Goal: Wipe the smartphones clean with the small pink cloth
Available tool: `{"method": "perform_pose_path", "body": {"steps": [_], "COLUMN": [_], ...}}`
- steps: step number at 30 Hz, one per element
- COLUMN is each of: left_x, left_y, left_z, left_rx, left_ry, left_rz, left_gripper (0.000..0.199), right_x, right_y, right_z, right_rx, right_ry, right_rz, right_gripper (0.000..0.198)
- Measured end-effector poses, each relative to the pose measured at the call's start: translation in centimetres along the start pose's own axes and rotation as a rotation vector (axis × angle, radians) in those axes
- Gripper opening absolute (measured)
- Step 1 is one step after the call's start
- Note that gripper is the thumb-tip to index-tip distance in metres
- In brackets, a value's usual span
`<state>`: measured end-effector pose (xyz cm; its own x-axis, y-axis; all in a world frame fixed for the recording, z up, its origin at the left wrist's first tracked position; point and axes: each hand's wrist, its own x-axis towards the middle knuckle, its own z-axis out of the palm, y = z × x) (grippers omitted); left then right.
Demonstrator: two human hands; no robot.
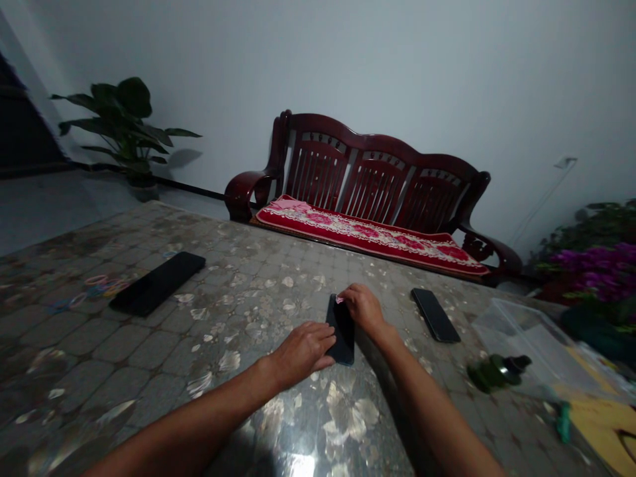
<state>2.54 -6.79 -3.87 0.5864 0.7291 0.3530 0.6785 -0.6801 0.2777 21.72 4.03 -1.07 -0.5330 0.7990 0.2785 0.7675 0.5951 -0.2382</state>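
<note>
A black smartphone [342,338] lies flat on the patterned tablecloth in front of me. My left hand [309,346] grips its left edge, with fingers over the screen's side and the thumb near its lower corner. At the phone's far end, my right hand [362,306] is closed in a pinch on a small pink-and-white cloth [340,299], which touches the screen. Most of the cloth is hidden by my fingers. A second dark smartphone [435,315] lies to the right, apart from my hands. Far to the left rests a larger black phone-like slab [159,283].
Colourful rubber bands [102,286] lie beside the black slab. At right stand a clear plastic box [534,341], a green bottle with a black cap [497,372], a small green object [563,422] and yellow paper [603,424]. A wooden bench [372,179] stands beyond the table.
</note>
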Motion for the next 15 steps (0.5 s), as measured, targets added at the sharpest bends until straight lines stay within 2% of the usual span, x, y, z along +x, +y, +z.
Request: {"method": "perform_pose_path", "body": {"steps": [4, 9, 15], "left_x": [0.0, 0.0, -0.2], "left_y": [0.0, 0.1, -0.3], "left_z": [0.0, -0.1, 0.3], "left_rx": [0.019, 0.016, 0.033], "left_ry": [-0.003, 0.014, 0.062], "left_rz": [-0.001, 0.000, 0.000], "left_gripper": [0.026, 0.026, 0.034], "right_x": [-1.4, -2.7, -2.0], "right_y": [-0.1, 0.2, 2.0], "right_z": [0.2, -0.8, -0.3], "right_rx": [0.046, 0.176, 0.130], "right_ry": [-0.035, -0.105, 0.032], "right_rz": [-0.056, -0.170, -0.007], "right_gripper": [0.025, 0.029, 0.031]}}
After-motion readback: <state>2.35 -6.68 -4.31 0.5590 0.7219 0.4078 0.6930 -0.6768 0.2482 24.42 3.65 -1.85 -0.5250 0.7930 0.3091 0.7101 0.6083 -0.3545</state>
